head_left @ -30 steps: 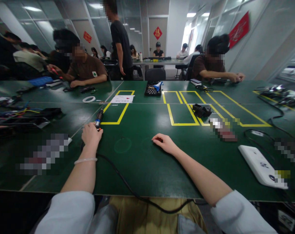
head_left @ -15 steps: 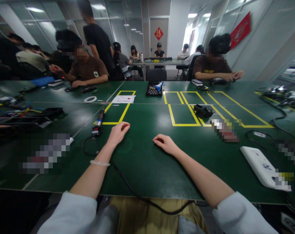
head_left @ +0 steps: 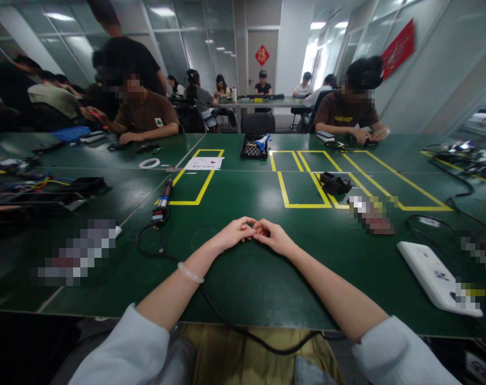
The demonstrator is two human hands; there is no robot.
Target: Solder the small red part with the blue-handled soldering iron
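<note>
My left hand (head_left: 235, 233) and my right hand (head_left: 274, 235) meet fingertip to fingertip over the middle of the green table (head_left: 243, 289). Both have their fingers curled and pinched together. A tiny reddish spot shows between the fingertips, too small to name, and the fingers hide most of what lies there. A clear bracelet (head_left: 190, 273) circles my left wrist. To the left of my hands lies a black, cylindrical tool with a blue band (head_left: 163, 202), its cable looping toward me.
Yellow tape outlines mark the table. A black blocky part (head_left: 336, 183), a white power-bank-like box (head_left: 431, 275) and a black tray with a blue item (head_left: 254, 146) lie beyond and to the right. A black cable (head_left: 222, 315) crosses the front edge. Co-workers sit opposite.
My left hand has moved right to meet my right hand, which has stayed nearly in place. Behind the table, a standing person in black has shifted left.
</note>
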